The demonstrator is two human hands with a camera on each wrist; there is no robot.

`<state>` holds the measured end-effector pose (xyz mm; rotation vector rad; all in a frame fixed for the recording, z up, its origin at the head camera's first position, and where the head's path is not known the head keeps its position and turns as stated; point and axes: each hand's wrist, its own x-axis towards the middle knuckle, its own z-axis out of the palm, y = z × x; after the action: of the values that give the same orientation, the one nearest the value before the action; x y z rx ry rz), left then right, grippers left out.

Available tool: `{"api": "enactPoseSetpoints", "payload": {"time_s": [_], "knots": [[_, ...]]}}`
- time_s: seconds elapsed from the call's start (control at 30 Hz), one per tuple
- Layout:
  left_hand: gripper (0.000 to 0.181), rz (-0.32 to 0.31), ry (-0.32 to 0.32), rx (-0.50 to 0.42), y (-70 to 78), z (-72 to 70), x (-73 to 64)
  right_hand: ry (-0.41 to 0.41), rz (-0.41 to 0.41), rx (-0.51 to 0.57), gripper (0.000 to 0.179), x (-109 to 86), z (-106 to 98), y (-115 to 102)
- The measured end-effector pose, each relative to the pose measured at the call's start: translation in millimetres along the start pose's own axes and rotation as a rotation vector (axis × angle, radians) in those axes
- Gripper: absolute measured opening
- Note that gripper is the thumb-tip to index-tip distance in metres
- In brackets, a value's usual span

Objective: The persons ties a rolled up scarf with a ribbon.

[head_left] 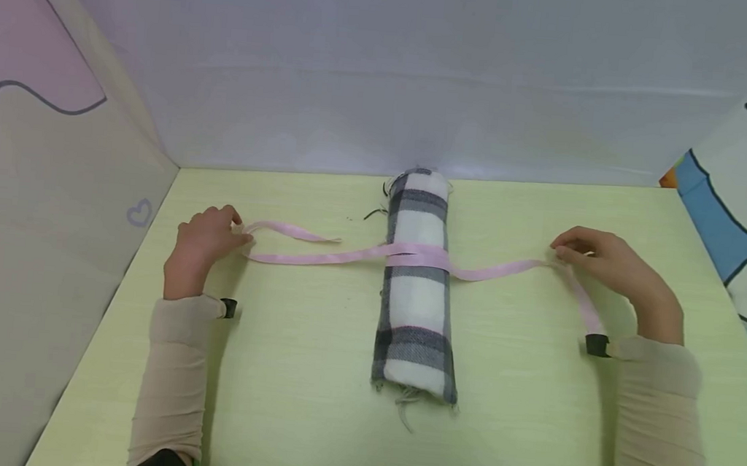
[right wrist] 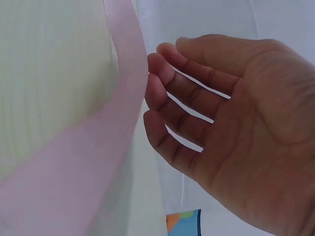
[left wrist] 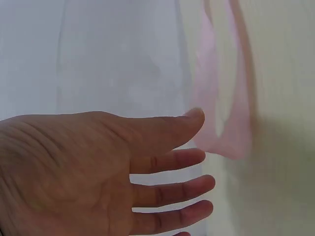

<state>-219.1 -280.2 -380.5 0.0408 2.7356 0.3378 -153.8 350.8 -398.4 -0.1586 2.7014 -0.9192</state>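
A rolled grey-and-white checked cloth [head_left: 417, 302] with frayed ends lies lengthwise on the table. Around its middle passes a pink ribbon [head_left: 418, 255], one length running out to each side. My left hand [head_left: 204, 242] is beside the folded-back left length; in the left wrist view the thumb [left wrist: 172, 130] and fingers stand apart, close to the ribbon's bend [left wrist: 224, 147]. Whether they touch it I cannot tell. Over on the right, my right hand [head_left: 614, 266] hovers near the other length with loosely bent fingers. The right wrist view has that ribbon [right wrist: 130, 73] passing outside the fingertips.
The pale yellow table [head_left: 306, 418] meets a whitish backdrop [head_left: 425, 83] behind the roll. Printed panels stand left [head_left: 50, 237] and right [head_left: 737, 218]. Small black devices [head_left: 596, 345] sit at the inner wrists, the right one overlapping the ribbon in the head view.
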Motion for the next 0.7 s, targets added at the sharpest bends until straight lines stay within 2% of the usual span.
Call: {"api": "enactPoseSetpoints", "payload": {"time_s": [0.07,0.17,0.33,0.43,0.5,0.6,0.7], "knots": [[0.054,0.017,0.027,0.023,6.8,-1.1,-1.8,-0.007,-0.011,0.016,0.031,2.1,2.8,-6.1],[0.049,0.072,0.046,-0.007,19.7,-1.4,-4.0,-0.004,-0.032,0.052,0.031,4.4,7.0,-13.8],[0.039,0.225,0.043,-0.145,43.2,5.3,-7.7,0.000,-0.130,0.255,0.028,10.3,19.7,-21.9],[0.036,0.333,0.032,-0.269,59.5,16.8,-8.4,-0.041,-0.203,0.388,0.027,16.5,32.3,-26.3],[0.036,0.403,0.016,-0.355,72.7,27.2,-7.1,-0.080,-0.235,0.441,0.026,21.3,41.8,-30.2],[0.037,0.479,-0.009,-0.462,93.6,43.8,-2.8,-0.128,-0.261,0.466,0.024,28.0,54.8,-37.2],[0.039,0.520,-0.035,-0.511,113.2,59.2,1.7,-0.149,-0.270,0.467,0.024,33.0,65.4,-44.3]]}}
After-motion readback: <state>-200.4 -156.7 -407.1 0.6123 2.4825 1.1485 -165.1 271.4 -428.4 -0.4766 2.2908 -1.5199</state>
